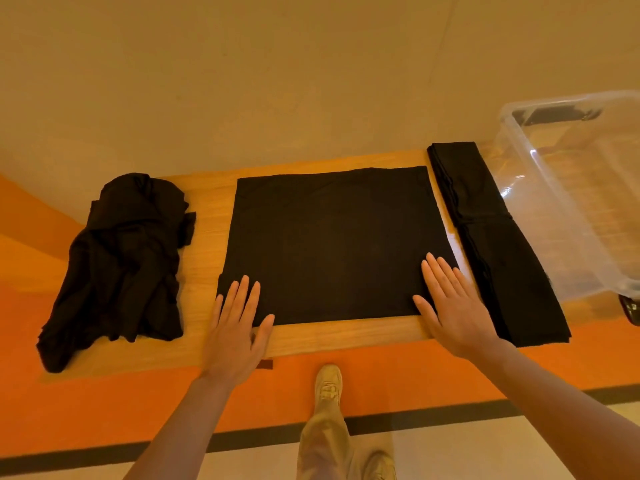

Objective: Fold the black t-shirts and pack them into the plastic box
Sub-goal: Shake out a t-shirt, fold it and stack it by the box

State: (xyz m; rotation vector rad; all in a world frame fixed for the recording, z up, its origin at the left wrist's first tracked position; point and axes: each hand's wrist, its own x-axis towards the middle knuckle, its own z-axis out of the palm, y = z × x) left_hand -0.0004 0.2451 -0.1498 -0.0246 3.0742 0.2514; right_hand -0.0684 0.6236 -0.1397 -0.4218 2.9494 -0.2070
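While both hands, left (239,332) and right (450,306), press flat and open on the half-folded t-shirt (332,244), risks skewing the next fold through uneven lifting.

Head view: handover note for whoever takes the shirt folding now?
Left hand and right hand: both flat, fingers straight, pressing the near corners of the half-folded shirt mid-table.
Unfolded pile lies at the left.
Folded shirts lie in a row at the right, beside the plastic box, not in it.
Left: finish this fold, fold the pile, pack everything.
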